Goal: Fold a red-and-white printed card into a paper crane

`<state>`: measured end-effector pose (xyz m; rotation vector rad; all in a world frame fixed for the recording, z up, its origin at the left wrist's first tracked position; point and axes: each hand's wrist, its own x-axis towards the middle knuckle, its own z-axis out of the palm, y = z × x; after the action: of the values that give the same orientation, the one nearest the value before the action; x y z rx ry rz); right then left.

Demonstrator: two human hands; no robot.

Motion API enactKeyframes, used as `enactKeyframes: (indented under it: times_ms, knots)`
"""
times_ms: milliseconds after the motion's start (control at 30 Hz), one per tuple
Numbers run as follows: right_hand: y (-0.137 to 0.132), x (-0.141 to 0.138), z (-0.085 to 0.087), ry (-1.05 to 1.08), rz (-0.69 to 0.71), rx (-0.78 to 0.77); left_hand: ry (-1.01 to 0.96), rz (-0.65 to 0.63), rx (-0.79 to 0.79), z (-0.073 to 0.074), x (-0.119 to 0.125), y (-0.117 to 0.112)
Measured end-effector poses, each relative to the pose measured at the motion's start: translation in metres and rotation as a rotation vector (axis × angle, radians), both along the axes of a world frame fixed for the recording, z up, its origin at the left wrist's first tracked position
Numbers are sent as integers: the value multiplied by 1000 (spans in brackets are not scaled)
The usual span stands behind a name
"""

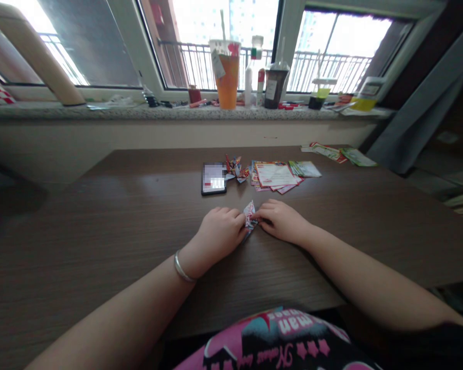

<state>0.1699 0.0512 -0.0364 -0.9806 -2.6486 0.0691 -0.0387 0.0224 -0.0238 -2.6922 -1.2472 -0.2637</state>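
Observation:
A small folded piece of printed paper (250, 211), white with red and blue marks, lies between my hands over the brown table. My left hand (224, 229), with a silver bangle at the wrist, is closed on its left side; the fingertips are partly hidden. From the right, my right hand (281, 220) presses the paper's edge with thumb and fingers pinched. Just beyond are a phone (213, 179) with a lit screen, several folded colourful paper pieces (237, 169) and a stack of printed cards (275, 174).
The wooden table (100, 226) spreads on both sides. More printed sheets (326, 152) lie at its back right. On the stone windowsill (139, 114) stand a tall orange drink cup (228, 77), a dark drink cup (275, 86), bottles and small items. A grey curtain (412, 108) hangs at right.

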Motion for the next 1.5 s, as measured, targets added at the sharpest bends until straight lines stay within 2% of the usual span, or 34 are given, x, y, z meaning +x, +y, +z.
enactKeyframes:
  times_ms: [200, 400, 567, 800, 1000, 1267, 1500]
  knots:
    - [0, -1, 1, -57, 39, 104, -5, -14, -9, 3, 1, -2]
    - [-3, -1, 3, -74, 14, 148, -16, -48, -34, 1, 0, -1]
    - [-5, 0, 3, -45, 44, 118, -37, -94, -26, -4, -1, 5]
    - [-8, -3, 4, -111, 0, 109, -50, -78, -23, -9, -2, 7]
    - [-11, -7, 5, -108, -14, 130, -48, -86, -9, -7, -2, 7]
    - [-14, -11, 6, -118, -66, 134, 53, -87, -2, 0, 2, 5]
    - [-13, -12, 3, -66, -78, 30, 56, -101, 1, -4, 1, 7]
